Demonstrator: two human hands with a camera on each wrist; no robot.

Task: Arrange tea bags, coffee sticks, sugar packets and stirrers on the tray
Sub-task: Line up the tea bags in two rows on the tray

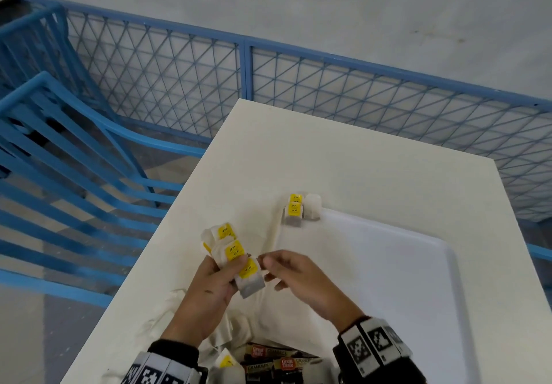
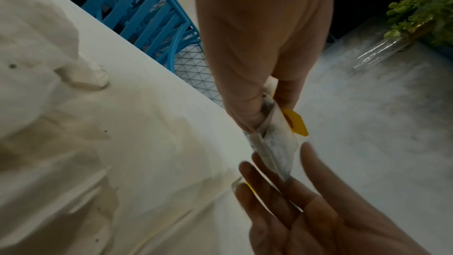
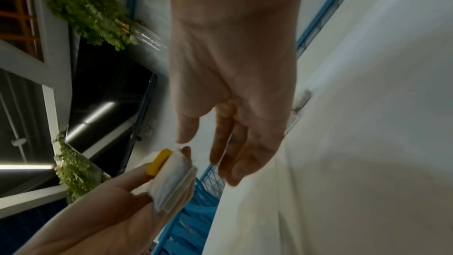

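My left hand (image 1: 236, 267) grips a bunch of several white tea bags with yellow tags (image 1: 231, 249) above the table. In the left wrist view one of these tea bags (image 2: 274, 143) sticks out from between the thumb and fingers. My right hand (image 1: 268, 267) hovers just to the right of the bunch, its fingers (image 3: 235, 154) relaxed and spread, holding nothing. The white tray (image 1: 388, 279) lies to the right. A few tea bags (image 1: 298, 210) stand at its far left corner. Dark coffee sticks (image 1: 277, 362) lie near the front edge between my wrists.
The white table (image 1: 328, 150) is long and narrow. A crumpled white wrapper (image 1: 179, 303) and another tea bag (image 1: 227, 362) lie under my left forearm. Blue chairs (image 1: 59, 150) stand on the left, and a blue mesh fence (image 1: 268, 79) runs behind the table.
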